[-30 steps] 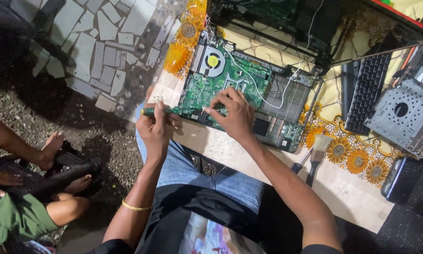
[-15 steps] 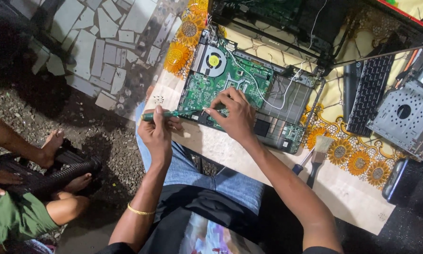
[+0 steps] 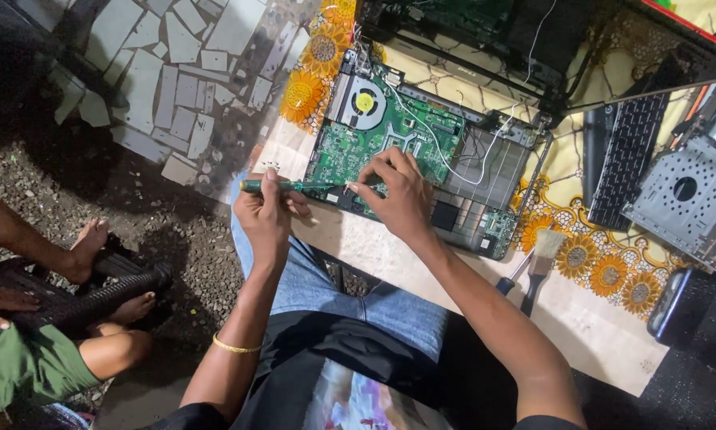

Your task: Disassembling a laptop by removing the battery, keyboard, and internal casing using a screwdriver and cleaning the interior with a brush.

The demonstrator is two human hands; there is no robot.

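My fingers (image 3: 274, 185) on the left hand (image 3: 264, 216) are curling shut around the green handle of the screwdriver (image 3: 290, 186), while the fingers of my right hand (image 3: 396, 195) are pinching closed near its tip, steadying it where it meets the lower left edge of the green laptop motherboard (image 3: 390, 143). I cannot tell whether the tip is seated in a screw; my fingertips are hiding it.

The board is lying in the open laptop base (image 3: 485, 179) at the centre of the frame, on the sunflower-patterned cloth (image 3: 605, 275) covering the desk (image 3: 597, 334).

To do this well, I judge I should be keeping the shaft square to the screw head, pressing lightly and turning only from the handle, so the tip is not skating across the traces.

The screwdriver is lying nearly level, its long axis running left to right across the frame, handle toward the left, tip pointing right at the board.
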